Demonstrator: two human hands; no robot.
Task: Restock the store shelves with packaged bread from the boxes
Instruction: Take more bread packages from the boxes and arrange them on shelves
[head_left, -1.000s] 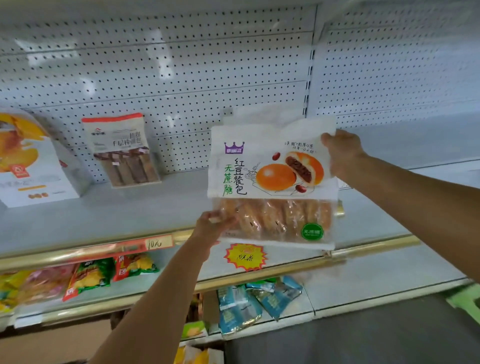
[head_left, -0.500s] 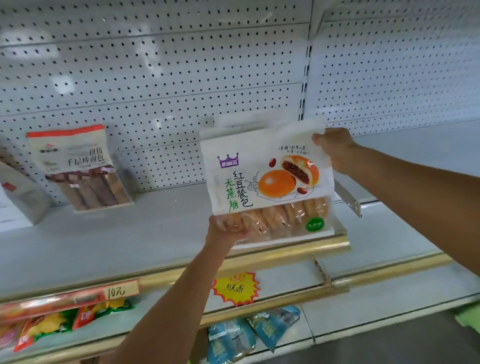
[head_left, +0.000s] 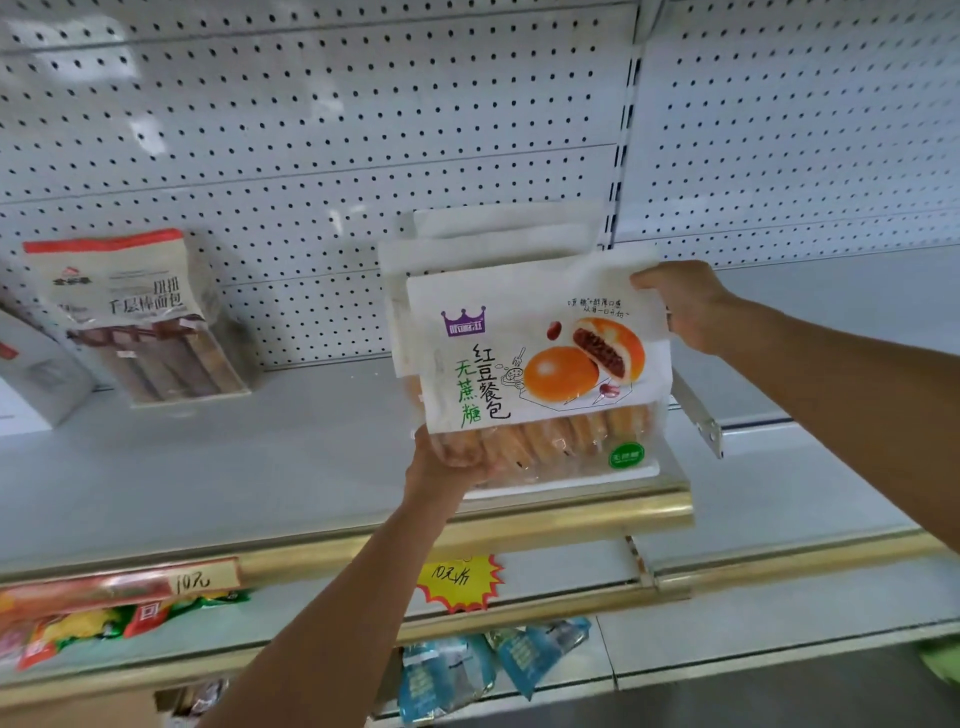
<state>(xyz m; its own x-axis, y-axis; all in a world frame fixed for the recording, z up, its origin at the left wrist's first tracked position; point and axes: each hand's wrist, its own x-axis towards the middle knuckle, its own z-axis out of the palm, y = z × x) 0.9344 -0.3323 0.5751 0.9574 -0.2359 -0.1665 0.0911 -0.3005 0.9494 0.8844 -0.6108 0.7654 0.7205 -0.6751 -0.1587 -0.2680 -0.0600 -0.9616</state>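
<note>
Centrally, I saw a white plastic bag of red-bean buns — printed with a purple crown logo and two orange buns — held upright over the front of the grey metal upper shelf, its lower edge close to the shelf's gold-coloured front rail; whether it touched the shelf I could not tell. My left hand gripped the bag's lower left corner from beneath, fingers curled round the clear window where the buns showed. My right hand pinched the bag's upper right corner, thumb on the front face. More white bags of like shape stood just behind it against the white perforated back panel. Well apart to the left, a clear bag of brown bread sticks with a red top band leaned on the same panel. Below the rail hung a yellow starburst price tag — and blue snack packets lay on a lower shelf.
</note>
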